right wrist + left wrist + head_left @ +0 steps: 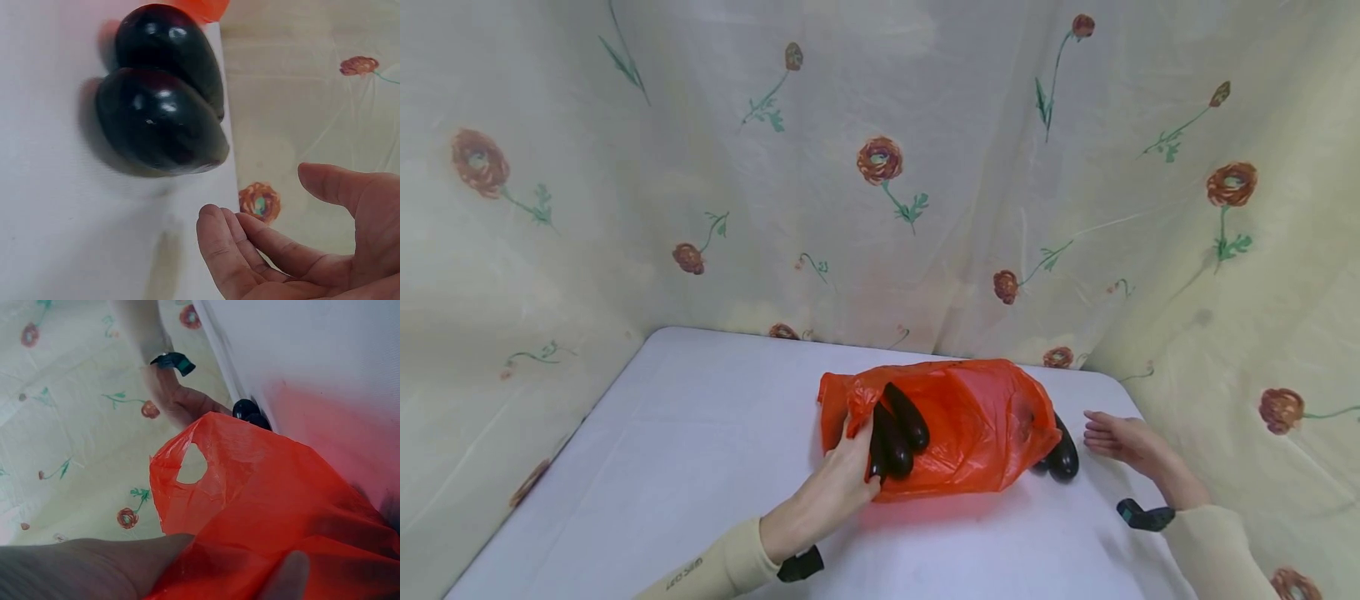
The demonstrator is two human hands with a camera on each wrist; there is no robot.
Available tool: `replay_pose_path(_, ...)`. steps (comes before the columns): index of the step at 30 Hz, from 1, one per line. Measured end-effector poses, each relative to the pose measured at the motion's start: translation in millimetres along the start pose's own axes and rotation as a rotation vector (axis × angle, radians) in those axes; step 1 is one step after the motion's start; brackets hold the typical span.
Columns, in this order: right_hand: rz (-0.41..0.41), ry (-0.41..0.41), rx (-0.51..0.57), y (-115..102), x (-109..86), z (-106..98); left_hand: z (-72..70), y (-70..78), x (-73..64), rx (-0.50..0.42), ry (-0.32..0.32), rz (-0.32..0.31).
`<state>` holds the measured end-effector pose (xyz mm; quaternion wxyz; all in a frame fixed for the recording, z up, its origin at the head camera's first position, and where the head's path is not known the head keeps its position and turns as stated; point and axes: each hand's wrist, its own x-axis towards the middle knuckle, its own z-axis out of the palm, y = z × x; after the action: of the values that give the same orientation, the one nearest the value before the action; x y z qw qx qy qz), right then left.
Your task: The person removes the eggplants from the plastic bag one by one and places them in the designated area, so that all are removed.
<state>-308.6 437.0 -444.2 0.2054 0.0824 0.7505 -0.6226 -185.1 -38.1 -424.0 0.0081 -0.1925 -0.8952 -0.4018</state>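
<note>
A red plastic bag point(977, 425) lies spread over the middle of the table. My left hand point(842, 479) grips its left edge, where the plastic bunches up at the fingers; in the left wrist view the bag point(250, 500) drapes past the thumb, a handle hole showing. Three dark, glossy eggplants point(893, 442) show against the red plastic right beside that hand. Two more eggplants point(162, 122) lie side by side on the table at the bag's right end. Just right of them is my right hand point(1122, 439), its fingers extended and thumb apart in the right wrist view, holding nothing.
The white table point(700, 433) has its back edge along a hanging flowered curtain point(820, 208), which also lines both sides. In the right wrist view, the two loose eggplants lie near the table's edge.
</note>
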Motion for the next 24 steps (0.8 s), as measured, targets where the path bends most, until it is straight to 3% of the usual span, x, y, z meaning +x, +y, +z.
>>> replay_pose_path(17,-0.056,-0.037,0.023,-28,-8.9,7,0.3,0.1,-0.1,0.004,0.008,0.022)
replay_pose_path(24,-0.102,-0.022,-0.032,-39,-16.0,14,0.5,-0.3,0.0,0.003,0.005,0.013)
